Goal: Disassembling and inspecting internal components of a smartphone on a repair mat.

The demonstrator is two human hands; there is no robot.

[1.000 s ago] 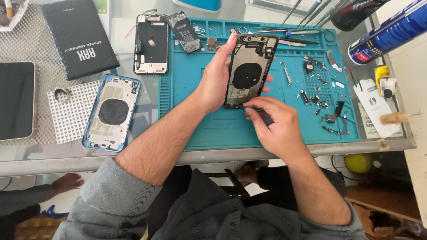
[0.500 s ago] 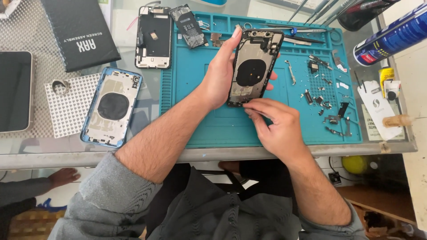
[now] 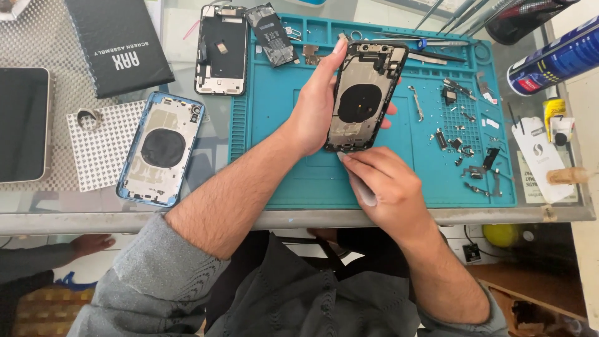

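A person's left hand (image 3: 315,109) grips a black phone housing (image 3: 365,93) by its long edges, fingers wrapped round it, holding it tilted up above a teal work mat (image 3: 281,125) with its open inside facing the camera and its long axis running from the far side of the bench down toward the person. The right hand (image 3: 390,187) sits just below the housing's near, lower end, fingers pressed together around a slim pale tool (image 3: 362,187) whose tip appears to touch the bottom edge, though the contact point is too small to confirm. A blue phone housing (image 3: 162,150) lies flat well to the left, off the mat.
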